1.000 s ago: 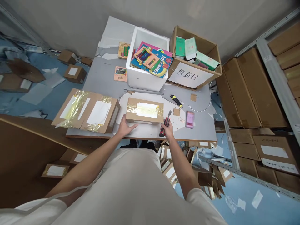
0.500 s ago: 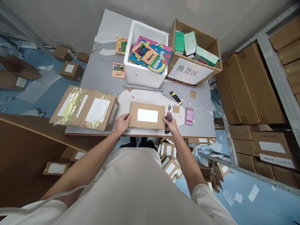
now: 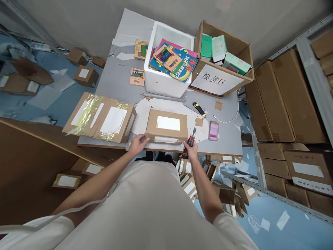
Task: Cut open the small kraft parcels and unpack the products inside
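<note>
A closed cardboard box (image 3: pixel 168 116) with a white label on top lies near the table's front edge, its front side and a second label showing. My left hand (image 3: pixel 137 144) pinches its near left corner between thumb and fingers. My right hand (image 3: pixel 191 150) is closed around a red and black utility knife (image 3: pixel 190 141), blade out and pointing up and away. Fingertips of that hand also touch the box's near right corner. A black and yellow cutter (image 3: pixel 199 109) lies beyond on the table.
Two taped cartons (image 3: pixel 109 123) sit at the left. Behind stand a white foam bin (image 3: pixel 166 83) of books and a cardboard bin (image 3: pixel 218 80) of green boxes. A phone (image 3: pixel 213 131) and cable (image 3: pixel 229 121) lie right. Shelves (image 3: pixel 309 66) of cartons flank the table.
The box's front side has come into view. Both hands have moved down to its near corners, and the knife now leans to the right. The whole view has shifted slightly.
</note>
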The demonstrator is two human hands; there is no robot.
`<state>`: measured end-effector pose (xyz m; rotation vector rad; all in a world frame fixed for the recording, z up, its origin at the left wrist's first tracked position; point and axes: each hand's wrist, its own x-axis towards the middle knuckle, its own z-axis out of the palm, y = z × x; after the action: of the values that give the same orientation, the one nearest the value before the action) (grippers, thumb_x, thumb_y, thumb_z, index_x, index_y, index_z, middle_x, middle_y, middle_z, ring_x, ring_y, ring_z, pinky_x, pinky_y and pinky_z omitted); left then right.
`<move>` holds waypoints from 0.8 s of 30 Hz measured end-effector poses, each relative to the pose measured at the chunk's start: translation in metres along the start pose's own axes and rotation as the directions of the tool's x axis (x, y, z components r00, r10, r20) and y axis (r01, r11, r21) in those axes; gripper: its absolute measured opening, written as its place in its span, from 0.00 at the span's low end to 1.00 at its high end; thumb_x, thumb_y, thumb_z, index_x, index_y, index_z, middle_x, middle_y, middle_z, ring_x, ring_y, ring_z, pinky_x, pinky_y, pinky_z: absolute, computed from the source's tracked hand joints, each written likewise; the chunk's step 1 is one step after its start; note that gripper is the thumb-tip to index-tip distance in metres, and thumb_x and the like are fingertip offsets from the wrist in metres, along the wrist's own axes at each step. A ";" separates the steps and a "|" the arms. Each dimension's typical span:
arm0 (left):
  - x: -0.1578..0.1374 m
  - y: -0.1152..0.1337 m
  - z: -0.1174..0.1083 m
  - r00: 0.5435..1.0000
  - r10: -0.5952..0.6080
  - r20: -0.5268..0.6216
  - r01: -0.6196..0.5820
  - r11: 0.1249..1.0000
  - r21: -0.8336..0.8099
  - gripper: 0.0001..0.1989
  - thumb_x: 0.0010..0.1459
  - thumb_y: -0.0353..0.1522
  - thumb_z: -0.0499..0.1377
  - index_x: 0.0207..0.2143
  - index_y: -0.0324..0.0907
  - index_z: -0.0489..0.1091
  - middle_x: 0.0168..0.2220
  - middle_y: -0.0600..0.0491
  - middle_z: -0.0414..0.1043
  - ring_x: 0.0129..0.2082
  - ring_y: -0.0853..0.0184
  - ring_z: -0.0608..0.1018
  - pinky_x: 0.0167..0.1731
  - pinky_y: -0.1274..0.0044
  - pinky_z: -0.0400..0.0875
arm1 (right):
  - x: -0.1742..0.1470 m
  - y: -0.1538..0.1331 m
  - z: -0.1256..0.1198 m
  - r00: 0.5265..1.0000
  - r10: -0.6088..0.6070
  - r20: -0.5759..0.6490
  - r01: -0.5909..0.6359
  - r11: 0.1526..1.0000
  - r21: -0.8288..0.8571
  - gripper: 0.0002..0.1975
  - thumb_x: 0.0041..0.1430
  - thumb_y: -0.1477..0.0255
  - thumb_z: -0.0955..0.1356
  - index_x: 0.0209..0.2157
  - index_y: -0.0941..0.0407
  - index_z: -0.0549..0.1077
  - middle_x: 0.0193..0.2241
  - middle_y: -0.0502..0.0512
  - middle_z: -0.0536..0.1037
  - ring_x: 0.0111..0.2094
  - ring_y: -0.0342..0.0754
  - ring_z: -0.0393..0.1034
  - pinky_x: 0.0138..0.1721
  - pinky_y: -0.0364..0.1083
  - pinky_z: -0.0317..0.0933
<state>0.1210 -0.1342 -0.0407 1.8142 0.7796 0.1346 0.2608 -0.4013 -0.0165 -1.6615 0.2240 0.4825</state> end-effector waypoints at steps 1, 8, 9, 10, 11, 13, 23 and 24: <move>0.001 0.008 -0.003 0.999 0.007 -0.050 -0.007 1.000 0.015 0.28 0.51 0.50 0.57 0.44 0.37 0.74 0.40 0.45 0.77 0.38 0.60 0.79 0.43 0.69 0.74 | 0.004 -0.009 0.000 1.000 -0.028 -0.001 0.028 1.000 0.004 0.23 0.39 0.62 0.75 0.35 0.53 0.63 0.29 0.46 0.76 0.17 0.39 0.63 0.19 0.42 0.61; 0.036 0.063 -0.010 0.986 0.134 -0.095 -0.112 0.972 0.208 0.28 0.47 0.48 0.63 0.46 0.39 0.75 0.35 0.49 0.71 0.35 0.63 0.75 0.41 0.71 0.72 | 0.050 -0.072 0.019 0.987 -0.133 0.090 0.142 0.985 -0.095 0.25 0.39 0.64 0.75 0.38 0.54 0.65 0.32 0.50 0.77 0.18 0.39 0.62 0.20 0.43 0.61; 0.041 0.066 -0.009 0.986 0.145 -0.085 -0.123 0.966 0.228 0.28 0.47 0.48 0.64 0.46 0.39 0.74 0.34 0.49 0.70 0.35 0.63 0.75 0.41 0.70 0.72 | 0.056 -0.077 0.022 0.984 -0.138 0.112 0.152 0.980 -0.126 0.25 0.39 0.64 0.75 0.38 0.54 0.65 0.28 0.48 0.75 0.18 0.39 0.61 0.19 0.43 0.61; 0.044 0.067 -0.007 0.984 0.157 -0.085 -0.133 0.962 0.237 0.28 0.49 0.47 0.63 0.48 0.39 0.74 0.34 0.49 0.70 0.35 0.62 0.75 0.41 0.70 0.72 | 0.060 -0.081 0.023 0.980 -0.141 0.137 0.163 0.972 -0.168 0.25 0.39 0.63 0.75 0.39 0.54 0.65 0.25 0.45 0.72 0.18 0.40 0.61 0.20 0.43 0.61; 0.045 0.066 -0.005 0.979 0.176 -0.107 -0.146 0.959 0.241 0.29 0.50 0.47 0.63 0.49 0.39 0.73 0.36 0.48 0.70 0.36 0.61 0.75 0.42 0.69 0.72 | 0.063 -0.084 0.023 0.976 -0.143 0.162 0.178 0.958 -0.223 0.25 0.41 0.63 0.75 0.39 0.54 0.65 0.22 0.44 0.70 0.18 0.41 0.61 0.20 0.43 0.61; 0.044 0.061 -0.001 0.946 0.266 -0.186 -0.211 0.939 0.272 0.31 0.51 0.46 0.64 0.53 0.38 0.69 0.44 0.43 0.70 0.44 0.57 0.75 0.45 0.66 0.71 | 0.061 -0.090 0.020 0.967 -0.162 0.195 0.226 0.900 -0.374 0.23 0.45 0.61 0.73 0.41 0.55 0.65 0.22 0.44 0.69 0.20 0.43 0.63 0.24 0.45 0.63; 0.034 0.044 0.014 0.686 0.721 0.102 -0.671 0.572 0.471 0.15 0.65 0.31 0.49 0.48 0.43 0.72 0.51 0.46 0.74 0.57 0.60 0.71 0.55 0.61 0.65 | 0.037 -0.150 0.081 0.450 0.037 0.892 0.892 0.020 -0.451 0.31 0.63 0.77 0.56 0.67 0.51 0.46 0.50 0.61 0.70 0.49 0.54 0.66 0.46 0.51 0.62; 0.035 0.044 0.013 0.681 0.724 0.106 -0.675 0.566 0.474 0.15 0.65 0.31 0.49 0.48 0.43 0.72 0.51 0.46 0.74 0.57 0.60 0.71 0.55 0.61 0.65 | 0.037 -0.155 0.092 0.442 0.107 0.891 0.897 -0.060 -0.438 0.33 0.63 0.78 0.56 0.67 0.48 0.44 0.49 0.60 0.71 0.47 0.53 0.67 0.44 0.50 0.62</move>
<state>0.1737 -0.1327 -0.0168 2.5468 0.0783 0.6106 0.3416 -0.2822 0.0988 -2.4053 -1.8424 0.7566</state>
